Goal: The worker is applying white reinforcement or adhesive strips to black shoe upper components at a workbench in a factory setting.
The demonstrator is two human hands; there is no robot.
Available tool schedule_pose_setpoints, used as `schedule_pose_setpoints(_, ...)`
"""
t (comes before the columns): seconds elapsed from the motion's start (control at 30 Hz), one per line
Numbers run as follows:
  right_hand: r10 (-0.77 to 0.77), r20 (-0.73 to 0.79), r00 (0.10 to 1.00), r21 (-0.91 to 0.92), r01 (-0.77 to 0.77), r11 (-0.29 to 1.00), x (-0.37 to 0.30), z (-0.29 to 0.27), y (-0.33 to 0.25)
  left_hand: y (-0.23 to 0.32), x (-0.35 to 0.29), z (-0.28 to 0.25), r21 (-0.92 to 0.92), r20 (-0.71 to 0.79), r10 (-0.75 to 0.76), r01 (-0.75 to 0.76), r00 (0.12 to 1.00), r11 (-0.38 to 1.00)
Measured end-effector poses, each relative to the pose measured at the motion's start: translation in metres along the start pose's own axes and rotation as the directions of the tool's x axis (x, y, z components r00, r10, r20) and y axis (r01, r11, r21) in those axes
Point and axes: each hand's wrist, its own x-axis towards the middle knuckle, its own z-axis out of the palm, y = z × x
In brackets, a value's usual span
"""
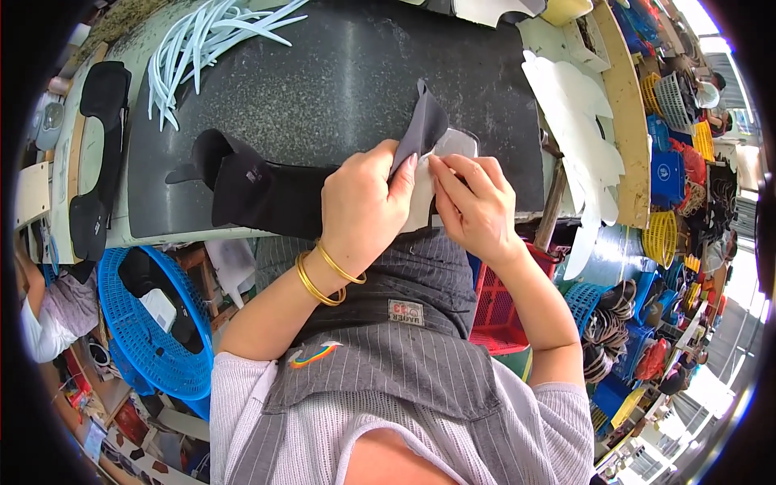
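The dark worktop [339, 105] is spread beneath and beyond the fingers of both hands. A round blue basket [133, 343] is placed well to the left of the fingers and nearer the body, with dark pieces held inside it. White sheets [578, 121] are laid in an overlapping stack, well to the right of the fingers. The black fabric piece [283, 194] is stretched along the near edge of the worktop, from its curled end left of the fingers to a folded flap raised between them. A red basket [495, 311] is partly seen below the right fingers. Pale blue strips [194, 48] are bunched far to the left and beyond. The black fabric piece is clamped by the fingers of the left hand [360, 198], with the thumb laid along the flap. The fingers of the right hand [481, 210] are pinched together on the edge of a pale layer [419, 198], which is exposed between the hands. A translucent grey piece [459, 143] is partly covered just beyond the right fingers.
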Motion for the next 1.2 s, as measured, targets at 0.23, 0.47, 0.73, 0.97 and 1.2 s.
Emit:
schedule_pose_setpoints(0.23, 0.175, 0.054, 0.983, 0.061, -0.178, 0.982, 0.007, 0.002, -0.006, -0.001, -0.001, -0.001, 0.014, -0.016, 0.036, -0.036, 0.999, 0.999)
schedule_pose_setpoints(0.47, 0.576, 0.238, 0.782, 0.201, -0.619, 0.759, 0.028, 0.002, -0.005, 0.000, -0.003, -0.001, 0.030, -0.040, 0.083, -0.082, 0.996, 0.996)
schedule_pose_setpoints(0.73, 0.511, 0.335, 0.792, 0.222, -0.593, 0.774, 0.029, -0.001, 0.001, -0.003, -0.006, 0.004, 0.026, -0.081, 0.120, -0.118, 0.990, 0.993)
schedule_pose_setpoints(0.97, 0.468, 0.318, 0.825, 0.202, -0.541, 0.817, 0.036, -0.001, 0.010, -0.002, -0.005, 0.002, 0.002, -0.102, 0.170, -0.171, 0.980, 0.985)
schedule_pose_setpoints(1.2, 0.082, 0.041, 0.996, 0.012, -0.083, 0.996, 0.010, 0.004, 0.003, -0.002, -0.009, 0.005, 0.056, -0.110, 0.172, -0.167, 0.979, 0.984)
